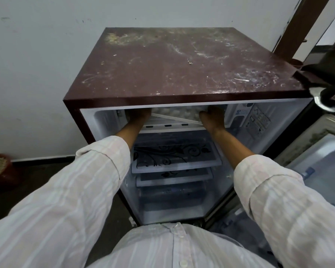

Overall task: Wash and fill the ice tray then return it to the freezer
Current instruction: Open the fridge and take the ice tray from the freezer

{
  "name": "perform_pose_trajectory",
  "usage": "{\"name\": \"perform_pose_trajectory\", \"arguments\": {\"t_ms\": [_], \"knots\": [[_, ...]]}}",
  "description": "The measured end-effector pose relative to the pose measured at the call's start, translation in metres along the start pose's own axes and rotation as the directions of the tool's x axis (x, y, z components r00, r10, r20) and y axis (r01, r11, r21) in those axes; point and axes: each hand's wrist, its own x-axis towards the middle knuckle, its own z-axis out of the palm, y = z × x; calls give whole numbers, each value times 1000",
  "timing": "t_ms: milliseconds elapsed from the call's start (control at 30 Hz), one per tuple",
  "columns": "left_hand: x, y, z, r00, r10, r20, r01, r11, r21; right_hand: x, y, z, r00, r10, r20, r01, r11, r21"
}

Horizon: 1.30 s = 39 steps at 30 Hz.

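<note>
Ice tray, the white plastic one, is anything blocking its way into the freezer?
Nothing visible does. The white plastic ice tray sits tilted at the mouth of the freezer compartment, with the left hand and right hand holding its ends. The maroon fridge top hides what lies deeper.

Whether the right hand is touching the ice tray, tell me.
Touching. The head view shows the right hand closed over the right end of the ice tray, thumb on its rim, no gap.

Ice tray (pixel 179 113) in freezer (pixel 104 119), above shelves (pixel 175 158)

Ice tray (pixel 180 113) half behind fridge top (pixel 182 64)
</note>
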Motion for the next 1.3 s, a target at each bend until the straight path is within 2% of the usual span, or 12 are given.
{"name": "perform_pose_trajectory", "arguments": {"t_ms": [67,167,300,600,733,900,1133,1300], "knots": [[-9,0,1,997,-11,-72,17,996,86,-6,1,-6,999,35,13,-35,998,-48],[-22,-6,2,975,99,-199,-68,985,159,-15,7,-14,998,66,19,-64,994,-90],[-43,-11,7,971,107,-212,-59,974,218,-37,11,-21,994,106,16,-106,994,5],[-110,-1,5,943,-123,-309,97,990,-100,-76,22,-46,991,130,28,-133,964,230],[-138,-9,10,895,-307,-325,179,912,-369,-86,30,-53,989,135,58,-146,948,283],[-177,-22,19,859,-424,-286,208,800,-563,-98,43,-57,987,139,85,-160,924,347],[-234,-48,30,773,-545,-324,267,744,-613,-117,69,-47,971,193,142,-230,914,333],[-268,-52,33,753,-560,-346,287,752,-593,-135,79,-46,961,208,183,-262,895,361]]}}
